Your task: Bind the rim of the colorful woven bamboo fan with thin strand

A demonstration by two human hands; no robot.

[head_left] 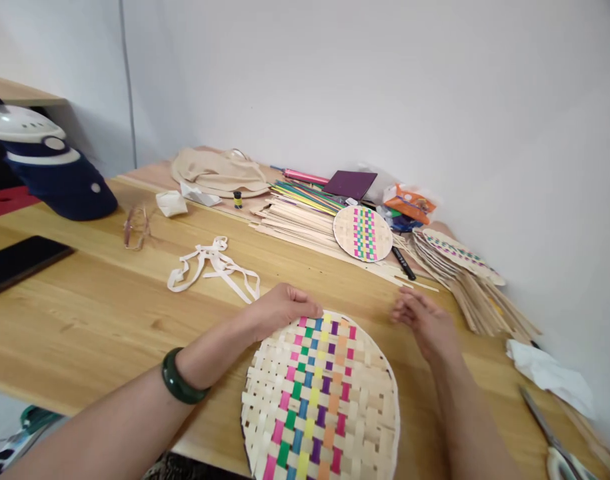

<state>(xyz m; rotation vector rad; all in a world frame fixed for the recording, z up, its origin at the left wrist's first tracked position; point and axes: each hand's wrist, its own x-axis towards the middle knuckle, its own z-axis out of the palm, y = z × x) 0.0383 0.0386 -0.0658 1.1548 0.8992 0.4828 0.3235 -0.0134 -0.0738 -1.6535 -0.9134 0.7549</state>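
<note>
From here I see the left hand (pixel 281 310) pinching the far rim of the woven disc (pixel 322 400) at the table's (pixel 129 327) near edge, and the right hand (pixel 427 323) apart beyond its right side, fingers curled, whether holding anything I cannot tell.

Bright nearly all over, with soft light spread across the wall (pixel 335 87) at twelve o'clock. Hard to tell from which side. A bit gray and dim out in the corner at two o'clock. Small shiny spots on the bottle (pixel 59 177) between nine and ten o'clock and on the green bangle (pixel 173 381) between seven and eight. Soft brown shade on the table (pixel 419 407) at five o'clock, just beside the woven mat (pixel 322 400). Clear on that mat, a little fuzzy on the right hand (pixel 425 325) at four o'clock. Stretched and tipped near the edges, most of all on the bottle.
</note>
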